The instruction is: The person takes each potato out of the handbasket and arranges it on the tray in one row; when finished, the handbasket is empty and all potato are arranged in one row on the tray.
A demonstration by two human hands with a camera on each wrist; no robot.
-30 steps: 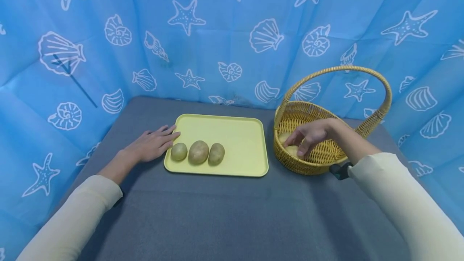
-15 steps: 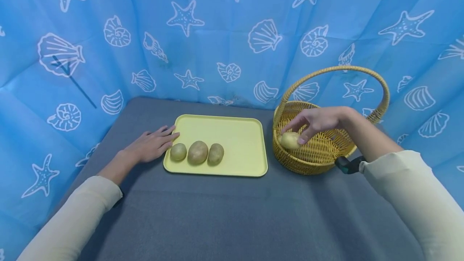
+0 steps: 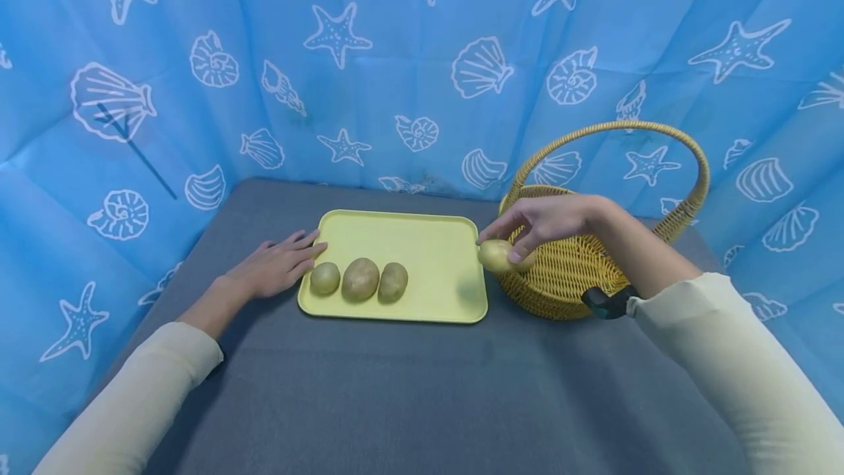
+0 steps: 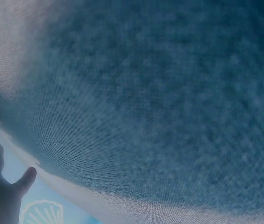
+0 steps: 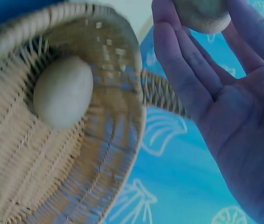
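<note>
My right hand (image 3: 527, 229) pinches a small potato (image 3: 496, 255) in its fingertips, held in the air over the gap between the wicker basket (image 3: 580, 288) and the yellow tray (image 3: 422, 237). The right wrist view shows that potato (image 5: 202, 14) at my fingertips and one more potato (image 5: 62, 93) lying inside the basket (image 5: 122, 116). Three potatoes (image 3: 360, 278) lie in a row at the tray's front left. My left hand (image 3: 280, 262) rests flat on the grey cloth, fingertips at the tray's left edge. The left wrist view shows only blurred cloth and part of that hand (image 4: 1, 191).
A grey cloth (image 3: 409, 387) covers the table. Blue curtains with shells and starfish (image 3: 409, 72) close in the back and both sides. The basket's tall arched handle (image 3: 692, 160) rises over its right half. A dark wrist strap (image 3: 606, 301) sits on my right forearm.
My right hand lifted a potato out of the basket and carried it left, over the rim toward the tray's right edge. The left hand and the three potatoes have stayed put.
</note>
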